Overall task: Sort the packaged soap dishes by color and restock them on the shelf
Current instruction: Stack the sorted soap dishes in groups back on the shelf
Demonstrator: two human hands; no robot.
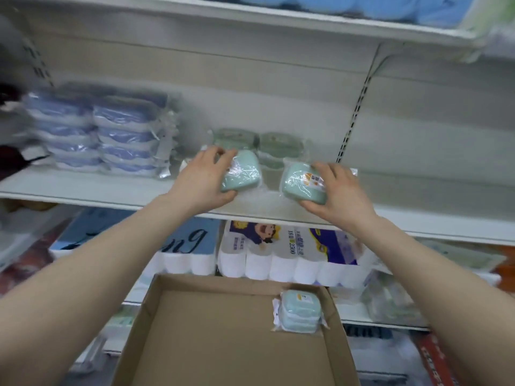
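My left hand point(204, 179) grips a green packaged soap dish point(243, 172) over the white shelf point(83, 188). My right hand point(338, 188) grips a second green packaged soap dish point(301, 183) just to its right. Behind them, two short stacks of green dishes point(259, 144) stand at the back of the shelf. Blue packaged dishes point(111, 135) are stacked in rows at the shelf's left. One more green packaged dish point(301, 312) lies in the right corner of the cardboard box point(195, 344) below.
Packs of toilet paper point(289, 254) fill the shelf under the one I reach into. An upper shelf point(278, 20) carries blue goods. The shelf's right half point(432, 190) is bare. A slotted upright point(354, 112) runs along the back wall.
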